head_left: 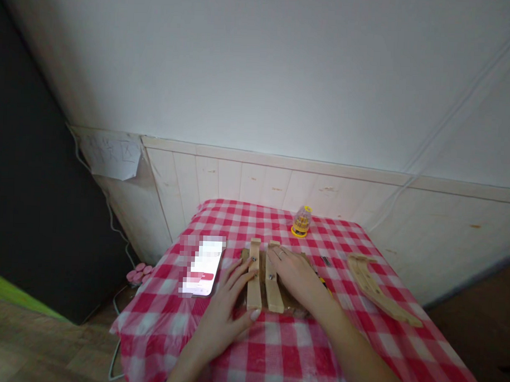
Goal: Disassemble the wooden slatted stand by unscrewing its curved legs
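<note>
Two pale wooden pieces lie side by side, lengthwise, on a brown plastic-wrapped bundle [262,283]. Both have metal screws or bolts in them. My left hand [226,310] holds the left wooden piece [254,294], fingertips against its side and thumb at its near end. My right hand [294,270] comes across from the right, its fingers closed over the far part of the right wooden piece [273,297]. A ring shows on one right finger. The right thumb is hidden. Part of something yellow and black [324,282] peeks out beside my right wrist.
On the red-and-white checked cloth [274,347], a lit phone [206,267] lies left. A yellow-based clear bit holder [302,221] stands at the back. Small dark metal pieces [326,261] and a curved wooden part [377,290] lie right. A panelled wall [255,182] rises behind.
</note>
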`<state>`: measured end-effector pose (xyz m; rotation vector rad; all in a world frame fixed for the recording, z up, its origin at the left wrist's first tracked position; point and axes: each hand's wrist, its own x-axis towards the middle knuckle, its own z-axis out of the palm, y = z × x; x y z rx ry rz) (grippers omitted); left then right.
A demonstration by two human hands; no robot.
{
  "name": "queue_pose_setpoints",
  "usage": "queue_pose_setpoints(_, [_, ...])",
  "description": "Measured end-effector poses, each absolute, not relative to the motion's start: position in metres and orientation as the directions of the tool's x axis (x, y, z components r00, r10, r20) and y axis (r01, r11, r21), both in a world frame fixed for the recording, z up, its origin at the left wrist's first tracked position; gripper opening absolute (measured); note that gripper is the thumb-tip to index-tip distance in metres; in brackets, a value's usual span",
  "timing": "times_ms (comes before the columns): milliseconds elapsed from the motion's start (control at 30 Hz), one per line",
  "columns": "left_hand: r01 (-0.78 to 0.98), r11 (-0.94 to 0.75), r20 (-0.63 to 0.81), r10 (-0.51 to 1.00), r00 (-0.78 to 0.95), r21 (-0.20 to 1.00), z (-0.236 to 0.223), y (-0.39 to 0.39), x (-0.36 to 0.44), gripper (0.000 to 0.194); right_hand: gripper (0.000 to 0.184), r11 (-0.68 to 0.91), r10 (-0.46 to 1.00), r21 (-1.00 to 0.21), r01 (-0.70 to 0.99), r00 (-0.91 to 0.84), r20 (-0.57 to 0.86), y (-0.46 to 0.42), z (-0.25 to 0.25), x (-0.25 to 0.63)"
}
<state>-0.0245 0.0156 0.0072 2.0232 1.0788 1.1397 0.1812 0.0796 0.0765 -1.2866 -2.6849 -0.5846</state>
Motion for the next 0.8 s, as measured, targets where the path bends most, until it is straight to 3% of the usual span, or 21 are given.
queue_pose_setpoints(167, [0.36,-0.51,0.414,0.855,0.312,0.781,0.007,0.016,-0.025,0.057,0.025,0.42,0.845,0.224,0.879,-0.469,0.258,0.076,0.085,0.177])
queue_pose_setpoints(300, [0.357,-0.505,0.41,0.857,0.311,0.785,0.007,0.017,-0.025,0.057,0.035,0.307,0.896,0.192,0.932,-0.351,0.271,0.073,0.087,0.17])
queue_pose_setpoints(667, [0.35,-0.469,0.371,0.875,0.311,0.811,0.013,0.015,-0.024,0.055,0.022,0.337,0.886,0.19,0.922,-0.379,0.268,0.073,0.083,0.164])
queue_pose_setpoints(800, [0.35,-0.476,0.384,0.872,0.303,0.807,0.011,0.015,-0.024,0.056,0.021,0.431,0.837,0.197,0.88,-0.472,0.277,0.076,0.077,0.167])
